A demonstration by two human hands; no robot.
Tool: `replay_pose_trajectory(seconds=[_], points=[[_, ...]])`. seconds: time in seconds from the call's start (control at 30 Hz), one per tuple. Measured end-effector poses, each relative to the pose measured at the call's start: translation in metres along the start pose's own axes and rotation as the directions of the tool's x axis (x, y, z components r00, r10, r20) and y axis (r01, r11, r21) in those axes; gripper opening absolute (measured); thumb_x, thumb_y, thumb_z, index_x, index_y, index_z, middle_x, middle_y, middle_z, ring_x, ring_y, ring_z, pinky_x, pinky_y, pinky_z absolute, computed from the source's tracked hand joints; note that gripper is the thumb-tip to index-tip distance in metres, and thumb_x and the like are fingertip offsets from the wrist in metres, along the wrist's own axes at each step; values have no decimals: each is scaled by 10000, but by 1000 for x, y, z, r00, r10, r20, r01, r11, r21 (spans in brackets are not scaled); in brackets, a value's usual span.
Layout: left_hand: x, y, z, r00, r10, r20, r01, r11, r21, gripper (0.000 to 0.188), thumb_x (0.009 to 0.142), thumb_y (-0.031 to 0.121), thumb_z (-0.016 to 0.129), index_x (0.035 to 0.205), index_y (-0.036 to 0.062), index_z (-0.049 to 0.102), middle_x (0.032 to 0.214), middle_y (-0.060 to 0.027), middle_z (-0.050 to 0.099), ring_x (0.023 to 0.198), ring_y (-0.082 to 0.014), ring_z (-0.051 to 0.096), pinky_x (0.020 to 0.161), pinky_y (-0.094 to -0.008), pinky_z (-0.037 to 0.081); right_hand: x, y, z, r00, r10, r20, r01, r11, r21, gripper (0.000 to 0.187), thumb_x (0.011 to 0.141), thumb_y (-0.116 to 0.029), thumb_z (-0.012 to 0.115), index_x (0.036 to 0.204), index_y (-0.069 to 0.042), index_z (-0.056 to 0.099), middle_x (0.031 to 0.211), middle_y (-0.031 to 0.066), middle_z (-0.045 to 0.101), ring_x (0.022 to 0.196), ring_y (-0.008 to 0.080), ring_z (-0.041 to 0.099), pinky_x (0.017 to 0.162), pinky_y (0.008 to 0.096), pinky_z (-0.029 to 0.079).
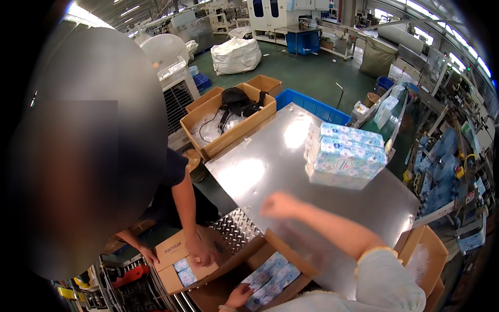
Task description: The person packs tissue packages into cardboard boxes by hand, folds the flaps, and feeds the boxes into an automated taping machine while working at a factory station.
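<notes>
An open cardboard carton (288,252) stands at the table's near edge, with blue floral tissue packs (273,273) lying in it. Inside it, my left hand (240,295) rests at the end of the packs with its fingers laid against them, gripping nothing that I can see. My right hand (279,206) is over the metal table (270,179), smeared by motion, so its fingers cannot be made out. Farther off on the table sits a stack of blue floral tissue packs (348,153), apart from both hands.
To my left a co-worker's hands (200,252) are on another carton (174,249) of packs. A carton (223,140) with a black bag and plastic film stands beyond the table, next to a blue crate (317,106). A conveyor (387,117) runs at right; another carton (426,260) stands near right.
</notes>
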State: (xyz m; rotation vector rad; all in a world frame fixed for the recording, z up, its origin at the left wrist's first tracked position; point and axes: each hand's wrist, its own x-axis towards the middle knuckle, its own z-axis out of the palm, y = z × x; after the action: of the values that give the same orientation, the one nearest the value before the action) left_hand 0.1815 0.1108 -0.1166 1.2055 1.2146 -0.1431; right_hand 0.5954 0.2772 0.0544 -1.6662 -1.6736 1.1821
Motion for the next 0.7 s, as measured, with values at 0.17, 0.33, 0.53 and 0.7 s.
replay_pose_trajectory(seconds=[0.17, 0.33, 0.53, 0.7], points=[[10, 69, 23, 875, 392, -282, -320, 908, 268, 368, 959, 257, 663, 1222, 0, 652, 995, -191, 718, 907, -336, 687, 841, -391, 548, 49, 123, -224, 719, 80, -691, -529, 708, -468, 643, 787, -380, 797, 1328, -89, 604, 1311, 205, 585, 1237, 389, 554, 961, 503, 501], [-6, 148, 50, 869, 420, -262, -347, 894, 283, 358, 952, 210, 692, 1231, -11, 655, 1119, -204, 718, 1034, -313, 697, 909, -387, 540, 83, 182, -267, 612, 29, -790, -525, 762, -379, 595, 812, -410, 777, 1335, -165, 637, 1540, 195, 413, 1446, 380, 352, 1084, 712, 330], [-16, 228, 78, 559, 782, -276, -566, 603, 563, 222, 911, 65, 679, 1125, 7, 686, 1113, -193, 683, 1066, -386, 636, 961, -443, 496, 85, 222, -243, 767, -38, -640, -451, 678, -580, 195, 862, -221, 663, 972, -121, 789, 1144, 119, 669, 1220, 323, 540, 1065, 752, 306], [2, 284, 107, 383, 914, -137, -602, 359, 714, 342, 877, 12, 695, 1212, 24, 631, 1300, -213, 573, 1204, -396, 537, 1027, -468, 444, -38, 146, -77, 929, -327, -174, 55, 587, -808, 109, 808, -140, 632, 819, -102, 734, 911, 88, 661, 1043, 291, 599, 1040, 677, 355]])
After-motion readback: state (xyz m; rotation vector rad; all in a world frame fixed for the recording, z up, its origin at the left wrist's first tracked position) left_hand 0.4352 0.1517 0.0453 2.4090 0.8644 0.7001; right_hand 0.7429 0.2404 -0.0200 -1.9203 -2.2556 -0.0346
